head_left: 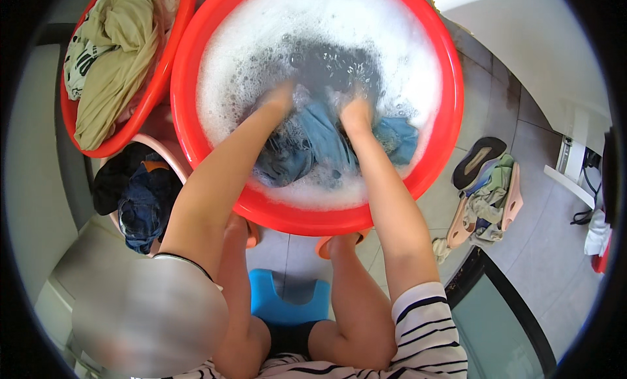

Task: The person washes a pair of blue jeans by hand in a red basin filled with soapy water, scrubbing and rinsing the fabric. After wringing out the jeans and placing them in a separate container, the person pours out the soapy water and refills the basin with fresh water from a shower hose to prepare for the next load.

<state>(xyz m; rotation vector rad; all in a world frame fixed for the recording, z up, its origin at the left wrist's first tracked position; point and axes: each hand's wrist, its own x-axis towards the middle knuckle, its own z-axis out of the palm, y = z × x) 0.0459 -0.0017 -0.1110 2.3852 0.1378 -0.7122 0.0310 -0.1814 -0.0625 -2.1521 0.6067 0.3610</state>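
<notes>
A large round red basin (pixel 452 111) holds grey water under thick white suds. Blue cloth (pixel 320 134) lies partly sunk in it, rising above the surface between and beside my wrists. My left hand (pixel 282 98) dips into the water at the cloth's upper left, and its fingers are hidden. To the right of it, my right hand (pixel 356 112) also reaches down at the cloth, its back and wrist showing while the fingers disappear under the water and foam. Whether either hand grips the cloth cannot be seen.
At the upper left, a red tub (pixel 185 19) holds khaki and white clothes (pixel 121 52). Below it stands a pink basin (pixel 171 153) with dark clothes (pixel 140 196). A blue stool (pixel 287 307) is beneath me. Slippers (pixel 479 163) and small crumpled cloths (pixel 490 199) lie on the tiles at right.
</notes>
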